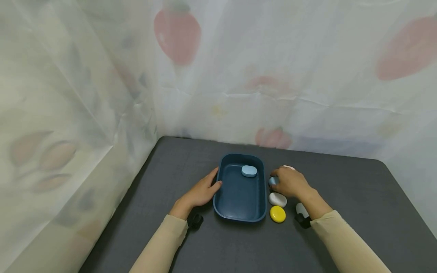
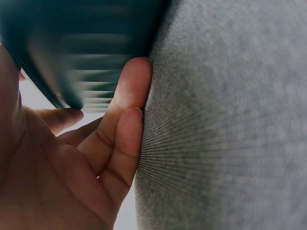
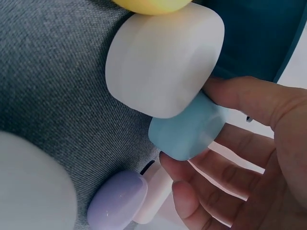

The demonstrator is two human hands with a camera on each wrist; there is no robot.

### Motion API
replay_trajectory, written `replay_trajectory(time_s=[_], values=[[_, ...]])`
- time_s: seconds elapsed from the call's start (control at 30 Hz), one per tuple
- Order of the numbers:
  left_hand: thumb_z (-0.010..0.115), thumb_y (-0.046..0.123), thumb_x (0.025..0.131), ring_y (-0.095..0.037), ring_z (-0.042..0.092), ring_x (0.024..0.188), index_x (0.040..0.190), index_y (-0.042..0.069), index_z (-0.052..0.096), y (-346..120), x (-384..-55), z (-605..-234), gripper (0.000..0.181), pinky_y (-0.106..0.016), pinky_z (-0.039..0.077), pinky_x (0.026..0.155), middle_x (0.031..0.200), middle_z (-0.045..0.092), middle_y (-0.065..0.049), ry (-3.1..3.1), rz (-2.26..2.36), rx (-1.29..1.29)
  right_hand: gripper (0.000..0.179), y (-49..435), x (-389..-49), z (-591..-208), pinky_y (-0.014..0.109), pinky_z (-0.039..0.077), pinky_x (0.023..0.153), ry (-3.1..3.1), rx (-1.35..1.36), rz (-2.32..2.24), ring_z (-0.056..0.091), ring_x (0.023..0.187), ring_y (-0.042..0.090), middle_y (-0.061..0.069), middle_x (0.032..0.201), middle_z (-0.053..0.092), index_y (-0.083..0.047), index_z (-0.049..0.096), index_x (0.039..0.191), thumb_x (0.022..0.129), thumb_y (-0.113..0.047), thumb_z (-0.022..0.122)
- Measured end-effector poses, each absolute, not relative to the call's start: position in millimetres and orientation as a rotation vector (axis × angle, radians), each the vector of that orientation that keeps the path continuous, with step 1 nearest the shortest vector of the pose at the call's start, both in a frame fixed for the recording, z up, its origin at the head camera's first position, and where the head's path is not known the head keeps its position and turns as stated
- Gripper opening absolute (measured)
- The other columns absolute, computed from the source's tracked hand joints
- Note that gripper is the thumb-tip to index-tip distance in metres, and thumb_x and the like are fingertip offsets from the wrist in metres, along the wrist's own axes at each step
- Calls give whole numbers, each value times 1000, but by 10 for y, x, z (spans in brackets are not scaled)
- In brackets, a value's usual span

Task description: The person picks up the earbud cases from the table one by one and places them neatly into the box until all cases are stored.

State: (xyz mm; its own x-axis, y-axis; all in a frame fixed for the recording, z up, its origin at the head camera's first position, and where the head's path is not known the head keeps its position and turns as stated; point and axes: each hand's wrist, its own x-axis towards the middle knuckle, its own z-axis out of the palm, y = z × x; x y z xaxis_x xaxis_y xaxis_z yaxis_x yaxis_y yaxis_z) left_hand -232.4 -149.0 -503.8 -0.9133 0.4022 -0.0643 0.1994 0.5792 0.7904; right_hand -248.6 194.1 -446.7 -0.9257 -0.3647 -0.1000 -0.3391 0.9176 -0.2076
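Observation:
My left hand (image 1: 201,191) grips the left side of a dark blue rectangular tray (image 1: 240,217), thumb at its rim and fingers against the outer wall. In the left wrist view, two fingers (image 2: 132,86) rest on the cloth beside the tray. Inside the tray, toward the back, lies a light blue rounded block (image 1: 249,171). Just right of the tray, my right hand (image 1: 291,181) pinches another light blue block (image 3: 189,127) between thumb and fingertips. A smooth white rounded piece (image 1: 277,199) lies close to it, with a yellow round piece (image 1: 278,214) nearer me.
A lilac rounded piece (image 3: 117,199) and a pale pink piece (image 3: 156,191) lie beyond the right fingers. Another white piece (image 1: 302,209) sits by the right wrist. Dark grey cloth (image 1: 355,197) covers the table; a patterned curtain (image 1: 218,76) hangs behind and at left.

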Motion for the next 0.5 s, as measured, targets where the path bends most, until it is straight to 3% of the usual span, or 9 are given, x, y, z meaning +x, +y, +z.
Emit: replay_trajectory(time_s=[0.2,0.5], values=[[44,41,111,-26,20,161,168,26,11,-1490,-2309,-5033,68,-55,23,128,174,17,0,2571,1241,480,38,1957,-2482,-4444,56,56,90,2946,-546,-289,65,113,37,17,127,68,-7,71,130,96,-24,71],[44,39,111,-27,20,161,168,25,11,-1488,-2307,-5034,68,-55,22,128,174,17,-1,2566,1247,479,42,1970,-2471,-4407,58,56,88,2948,-516,-340,64,113,40,18,134,63,-10,69,134,95,-27,74]])
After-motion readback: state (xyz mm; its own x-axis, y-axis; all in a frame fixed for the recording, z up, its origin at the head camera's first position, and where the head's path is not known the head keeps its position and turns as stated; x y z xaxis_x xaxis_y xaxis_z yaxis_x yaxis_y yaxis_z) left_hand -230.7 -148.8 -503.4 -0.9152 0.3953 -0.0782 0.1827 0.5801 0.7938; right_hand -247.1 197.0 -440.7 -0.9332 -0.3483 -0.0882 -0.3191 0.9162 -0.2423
